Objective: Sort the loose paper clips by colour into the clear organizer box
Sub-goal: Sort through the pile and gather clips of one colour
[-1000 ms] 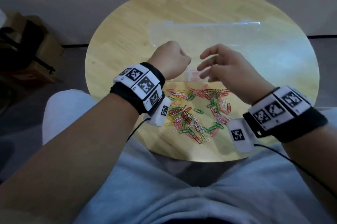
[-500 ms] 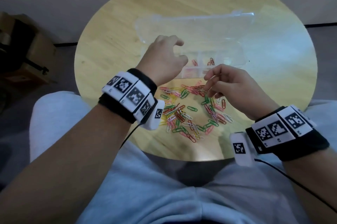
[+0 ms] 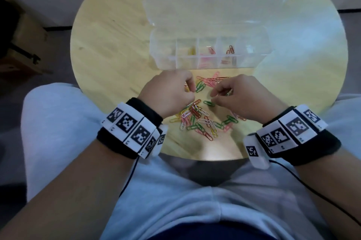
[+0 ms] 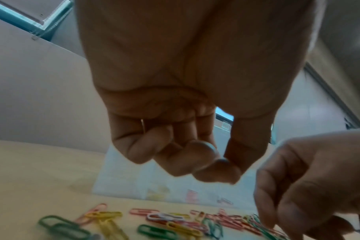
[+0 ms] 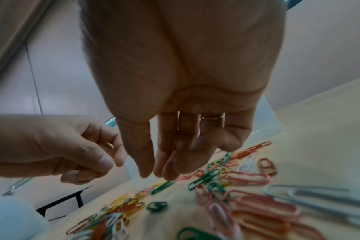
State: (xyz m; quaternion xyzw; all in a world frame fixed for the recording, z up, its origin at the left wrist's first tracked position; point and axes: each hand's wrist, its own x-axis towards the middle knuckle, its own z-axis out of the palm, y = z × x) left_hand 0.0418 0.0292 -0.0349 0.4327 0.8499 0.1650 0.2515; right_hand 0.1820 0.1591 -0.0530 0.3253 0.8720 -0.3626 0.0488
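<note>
A clear organizer box sits open on a round wooden table, its long axis running left to right across the head view and its lid folded back on the far side. Its dividers mark out small compartments: 1 holds yellow clips, the next to the right holds pink clips, and the next again holds 2 red clips (exact counts for the yellow and pink are too blurred to tell). The leftmost and rightmost sections show no colour.

Just in front of the box, on the near half of the table, lies the loose pile of paper clips, a tangle of green, pink, red, yellow and white pointing every which way; too many overlap to count.

Both hands hover low over the pile, close together but apart. The left hand has its fingers curled in, thumb against the forefinger tip; the left wrist view shows nothing clearly pinched there, so whether it grips a clip cannot be told. The right hand points its fingers down with thumb drawn toward them, just above a green clip; it is not seen holding anything.
</note>
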